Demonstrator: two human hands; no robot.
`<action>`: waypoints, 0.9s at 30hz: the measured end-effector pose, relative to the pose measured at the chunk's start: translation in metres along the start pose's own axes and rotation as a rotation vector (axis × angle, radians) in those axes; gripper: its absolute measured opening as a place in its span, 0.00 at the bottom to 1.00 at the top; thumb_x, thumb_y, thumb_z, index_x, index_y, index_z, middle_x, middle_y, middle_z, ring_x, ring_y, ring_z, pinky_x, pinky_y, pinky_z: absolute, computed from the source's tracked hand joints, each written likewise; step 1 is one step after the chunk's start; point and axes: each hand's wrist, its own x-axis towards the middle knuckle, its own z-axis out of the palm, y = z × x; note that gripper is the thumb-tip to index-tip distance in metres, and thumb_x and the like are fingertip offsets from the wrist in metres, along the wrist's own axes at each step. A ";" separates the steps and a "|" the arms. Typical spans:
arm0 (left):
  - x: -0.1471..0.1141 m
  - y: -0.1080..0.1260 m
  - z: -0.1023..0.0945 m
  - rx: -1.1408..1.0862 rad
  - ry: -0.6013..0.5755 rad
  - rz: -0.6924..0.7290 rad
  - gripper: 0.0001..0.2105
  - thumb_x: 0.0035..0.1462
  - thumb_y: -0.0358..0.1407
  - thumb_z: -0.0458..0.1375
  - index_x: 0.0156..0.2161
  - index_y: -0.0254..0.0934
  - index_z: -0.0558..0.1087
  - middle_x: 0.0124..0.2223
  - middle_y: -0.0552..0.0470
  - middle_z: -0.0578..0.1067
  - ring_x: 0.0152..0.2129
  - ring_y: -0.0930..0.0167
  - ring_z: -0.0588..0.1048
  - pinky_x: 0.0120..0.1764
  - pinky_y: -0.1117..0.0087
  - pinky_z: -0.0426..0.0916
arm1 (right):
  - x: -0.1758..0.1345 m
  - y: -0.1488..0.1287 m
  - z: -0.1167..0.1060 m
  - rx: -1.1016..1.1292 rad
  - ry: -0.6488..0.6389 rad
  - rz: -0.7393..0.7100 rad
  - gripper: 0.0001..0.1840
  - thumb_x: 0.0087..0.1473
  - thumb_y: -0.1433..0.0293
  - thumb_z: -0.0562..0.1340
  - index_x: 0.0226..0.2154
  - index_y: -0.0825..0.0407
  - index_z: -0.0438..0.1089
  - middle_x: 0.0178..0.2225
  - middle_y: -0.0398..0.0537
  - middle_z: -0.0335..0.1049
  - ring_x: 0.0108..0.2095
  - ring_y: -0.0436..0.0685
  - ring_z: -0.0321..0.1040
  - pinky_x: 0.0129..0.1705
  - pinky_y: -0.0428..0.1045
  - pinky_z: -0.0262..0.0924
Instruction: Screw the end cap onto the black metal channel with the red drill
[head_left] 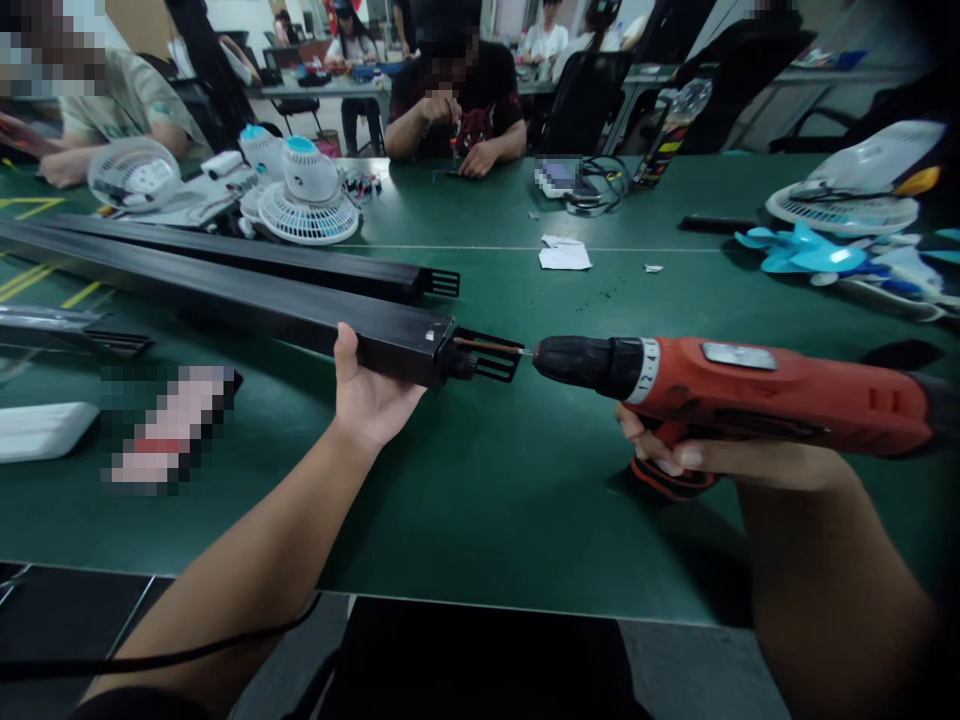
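My left hand [375, 395] grips a long black rectangular profile [300, 320] near its right end, thumb on the near side and fingers underneath. A slotted black bracket [491, 352] sticks out of that end, with a small dark knob beside it. In my right hand [675, 450] is a red and black cordless drill [765, 390], held by its handle and pointing left. Its long thin bit reaches along the bracket to the profile's end; whether the tip touches a screw I cannot make out. Behind lies a second black profile [360, 270] with a similar bracket.
White and blue fan parts [307, 215] stand at the back left. Blue fan blades [810, 250] and a white grille lie at the right. A phone [176, 425] rests near my left forearm. A bottle [671, 135] and paper scrap [565, 253] are farther back. People sit opposite.
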 end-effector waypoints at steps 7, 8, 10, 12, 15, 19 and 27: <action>0.001 0.000 -0.003 -0.007 -0.009 -0.013 0.43 0.78 0.71 0.70 0.83 0.47 0.80 0.69 0.45 0.94 0.77 0.48 0.87 0.73 0.54 0.87 | -0.003 0.001 -0.002 -0.045 0.005 0.001 0.12 0.80 0.58 0.80 0.59 0.43 0.91 0.30 0.44 0.81 0.22 0.54 0.73 0.23 0.46 0.75; 0.001 0.000 -0.003 -0.011 -0.009 -0.010 0.43 0.78 0.70 0.71 0.83 0.47 0.79 0.69 0.45 0.94 0.76 0.48 0.87 0.73 0.54 0.87 | -0.003 0.001 -0.001 -0.042 0.009 0.003 0.12 0.80 0.57 0.80 0.59 0.43 0.91 0.30 0.44 0.81 0.22 0.54 0.72 0.23 0.46 0.74; 0.001 0.000 -0.004 -0.016 -0.005 -0.007 0.43 0.78 0.70 0.71 0.84 0.47 0.78 0.69 0.44 0.93 0.76 0.48 0.88 0.74 0.54 0.87 | -0.003 0.000 0.001 -0.038 0.017 0.005 0.12 0.80 0.57 0.81 0.58 0.44 0.91 0.29 0.44 0.80 0.22 0.54 0.71 0.22 0.46 0.74; 0.001 0.000 -0.004 -0.025 -0.005 -0.009 0.43 0.78 0.69 0.71 0.86 0.48 0.77 0.69 0.45 0.93 0.76 0.48 0.88 0.74 0.53 0.87 | -0.003 0.000 0.002 -0.054 0.047 -0.002 0.11 0.79 0.58 0.81 0.56 0.44 0.91 0.30 0.45 0.80 0.23 0.53 0.71 0.22 0.46 0.73; 0.001 0.000 -0.005 -0.042 -0.023 0.001 0.42 0.79 0.68 0.71 0.86 0.49 0.77 0.68 0.46 0.94 0.74 0.49 0.89 0.73 0.54 0.88 | -0.003 0.000 0.003 -0.069 0.081 -0.006 0.10 0.78 0.58 0.82 0.54 0.44 0.92 0.30 0.45 0.80 0.23 0.53 0.72 0.22 0.45 0.73; 0.001 0.000 -0.005 -0.043 -0.050 -0.008 0.40 0.79 0.67 0.72 0.83 0.47 0.80 0.68 0.44 0.94 0.71 0.49 0.91 0.71 0.54 0.89 | -0.002 0.000 0.000 -0.055 0.047 -0.011 0.12 0.79 0.56 0.82 0.57 0.43 0.92 0.30 0.45 0.80 0.23 0.54 0.72 0.24 0.46 0.76; 0.000 0.000 -0.003 -0.009 -0.004 -0.012 0.44 0.76 0.72 0.72 0.84 0.49 0.79 0.68 0.45 0.94 0.75 0.47 0.88 0.73 0.54 0.87 | -0.003 0.001 0.000 -0.034 0.002 -0.006 0.12 0.79 0.60 0.81 0.60 0.44 0.92 0.32 0.45 0.82 0.24 0.53 0.73 0.24 0.45 0.75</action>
